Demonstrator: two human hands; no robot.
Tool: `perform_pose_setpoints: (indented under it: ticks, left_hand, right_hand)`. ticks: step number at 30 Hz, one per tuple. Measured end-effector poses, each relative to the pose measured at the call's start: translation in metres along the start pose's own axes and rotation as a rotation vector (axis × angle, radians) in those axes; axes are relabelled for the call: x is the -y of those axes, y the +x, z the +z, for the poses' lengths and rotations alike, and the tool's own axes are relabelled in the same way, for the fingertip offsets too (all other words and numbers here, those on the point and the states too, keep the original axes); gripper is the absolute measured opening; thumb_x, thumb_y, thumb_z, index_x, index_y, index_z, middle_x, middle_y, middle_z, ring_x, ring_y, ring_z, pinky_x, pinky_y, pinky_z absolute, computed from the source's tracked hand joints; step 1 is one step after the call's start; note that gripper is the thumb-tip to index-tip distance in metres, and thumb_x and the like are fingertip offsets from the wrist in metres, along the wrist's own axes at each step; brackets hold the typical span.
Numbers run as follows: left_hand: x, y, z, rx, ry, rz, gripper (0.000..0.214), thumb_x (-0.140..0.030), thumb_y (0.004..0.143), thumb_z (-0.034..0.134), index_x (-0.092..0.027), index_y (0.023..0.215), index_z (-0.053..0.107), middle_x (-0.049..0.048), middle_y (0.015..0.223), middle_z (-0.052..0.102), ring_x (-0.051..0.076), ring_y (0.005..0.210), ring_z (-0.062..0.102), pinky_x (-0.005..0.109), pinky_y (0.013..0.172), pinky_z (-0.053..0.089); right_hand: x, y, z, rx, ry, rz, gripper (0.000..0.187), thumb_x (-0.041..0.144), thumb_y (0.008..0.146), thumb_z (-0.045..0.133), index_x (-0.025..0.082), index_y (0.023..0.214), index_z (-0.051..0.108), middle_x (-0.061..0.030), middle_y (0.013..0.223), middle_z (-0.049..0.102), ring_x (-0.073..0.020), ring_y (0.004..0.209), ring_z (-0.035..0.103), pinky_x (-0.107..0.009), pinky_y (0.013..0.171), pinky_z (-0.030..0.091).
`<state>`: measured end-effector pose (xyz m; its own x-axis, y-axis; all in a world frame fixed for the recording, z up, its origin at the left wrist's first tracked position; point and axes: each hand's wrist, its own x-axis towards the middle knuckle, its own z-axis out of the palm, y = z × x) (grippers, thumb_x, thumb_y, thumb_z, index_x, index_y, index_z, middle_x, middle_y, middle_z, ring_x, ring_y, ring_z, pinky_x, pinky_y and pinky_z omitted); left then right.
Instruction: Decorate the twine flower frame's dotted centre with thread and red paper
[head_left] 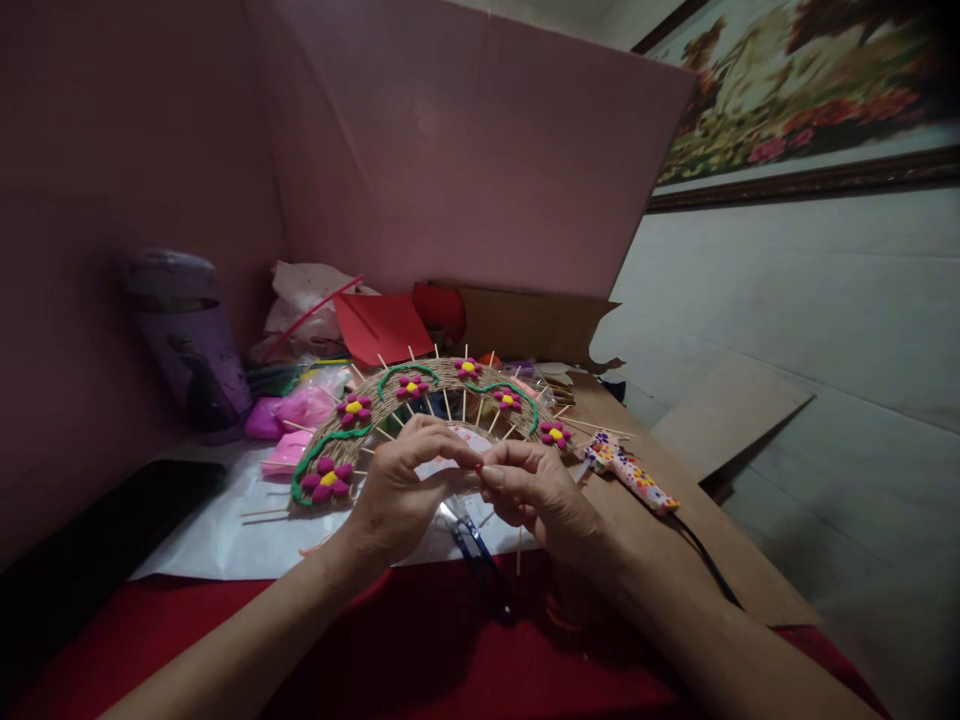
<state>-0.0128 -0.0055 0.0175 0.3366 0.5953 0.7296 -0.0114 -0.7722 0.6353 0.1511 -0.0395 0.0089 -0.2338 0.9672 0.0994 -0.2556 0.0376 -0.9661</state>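
Note:
My left hand (409,482) and my right hand (538,490) meet fingertip to fingertip, both pinching a small red piece (480,468); fingers cover most of it, so its kind cannot be made out. Behind them stands an arch woven of brown twine over thin sticks (390,408). Along it run green curled strands (300,475) and several magenta flowers with yellow centres (327,481). Below my hands lies a pair of scissors or snips with dark blue handles (480,560), partly over the edge of the white sheet (202,535).
A flower-patterned glue gun (630,474) with a black cord rests on cardboard (720,555) at the right. On the left are a purple tumbler (187,350), pink packets (289,410) and a dark flat object (112,540). Red paper (375,325) and a cardboard box (529,325) stand behind.

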Motion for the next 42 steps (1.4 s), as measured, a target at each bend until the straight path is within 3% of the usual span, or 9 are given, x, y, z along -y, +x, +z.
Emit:
perform_pose_setpoints:
  ticks: [7,12,15,19,25,31,36,42]
  left_hand:
    - [0.0024,-0.0030,0.0054,-0.047,-0.342,-0.295,0.008,-0.022,0.063,0.077,-0.021,0.070,0.073,0.0037,0.077,0.063,0.017,0.075,0.058,0.031,0.064,0.050]
    - [0.0028,-0.0034,0.0077,-0.044,-0.443,-0.367,0.007,-0.024,0.066,0.074,-0.020,0.069,0.070,0.0018,0.073,0.062,0.015,0.070,0.058,0.028,0.060,0.049]
    - [0.0034,-0.0034,0.0062,-0.039,-0.300,-0.310,0.009,-0.027,0.069,0.072,-0.019,0.068,0.068,0.0029,0.073,0.063,0.016,0.072,0.058,0.031,0.063,0.049]
    - [0.0036,-0.0033,0.0032,-0.020,-0.051,-0.135,0.007,-0.024,0.074,0.067,-0.019,0.070,0.066,0.0033,0.075,0.063,0.018,0.078,0.056,0.035,0.073,0.047]
    - [0.0025,-0.0007,0.0011,0.041,0.226,0.141,0.010,-0.018,0.082,0.058,-0.018,0.072,0.061,0.0021,0.068,0.060,0.017,0.074,0.051,0.033,0.068,0.044]
    - [0.0044,-0.0015,-0.0006,0.136,0.618,0.329,0.015,-0.014,0.084,0.052,-0.017,0.072,0.060,0.0052,0.071,0.063,0.022,0.086,0.051,0.040,0.078,0.040]
    - [0.0040,-0.0024,-0.0021,0.168,0.655,0.378,0.016,-0.010,0.083,0.050,-0.016,0.072,0.060,0.0057,0.071,0.063,0.023,0.085,0.050,0.039,0.076,0.039]
    - [0.0009,-0.0016,-0.0005,0.099,0.517,0.326,0.013,-0.014,0.083,0.055,-0.017,0.072,0.061,0.0034,0.069,0.063,0.020,0.079,0.051,0.037,0.074,0.039]
  right_hand:
    - [-0.0010,-0.0004,0.0024,0.006,0.066,0.038,0.022,0.034,0.071,0.071,0.017,0.068,0.057,0.0065,0.051,0.042,-0.0043,0.042,0.029,-0.019,0.041,0.019]
    - [-0.0040,0.0007,0.0028,0.042,0.071,0.016,0.024,0.036,0.073,0.069,0.017,0.069,0.055,0.0076,0.052,0.037,-0.0043,0.043,0.024,-0.020,0.040,0.015]
    - [-0.0040,0.0009,0.0023,0.039,0.036,0.022,0.025,0.038,0.073,0.069,0.017,0.069,0.056,0.0075,0.052,0.037,-0.0043,0.043,0.025,-0.020,0.040,0.015]
    - [-0.0017,0.0007,0.0018,0.036,0.004,0.010,0.023,0.035,0.072,0.068,0.016,0.067,0.056,0.0070,0.052,0.041,-0.0038,0.041,0.026,-0.020,0.039,0.016]
    - [0.0007,0.0014,0.0020,-0.030,-0.056,0.011,0.021,0.032,0.069,0.070,0.015,0.063,0.058,0.0063,0.050,0.046,-0.0033,0.040,0.029,-0.019,0.038,0.017]
    - [-0.0021,0.0046,0.0012,-0.067,-0.123,-0.004,0.021,0.032,0.065,0.071,0.015,0.060,0.061,0.0058,0.047,0.047,-0.0030,0.039,0.027,-0.017,0.036,0.016]
    - [-0.0044,0.0065,0.0003,-0.081,-0.165,-0.009,0.019,0.030,0.065,0.071,0.014,0.059,0.062,0.0044,0.049,0.052,-0.0034,0.039,0.032,-0.018,0.036,0.020]
    - [-0.0028,0.0047,-0.0001,-0.049,-0.112,-0.002,0.019,0.029,0.066,0.069,0.014,0.059,0.060,0.0053,0.048,0.049,-0.0030,0.039,0.031,-0.018,0.038,0.019]
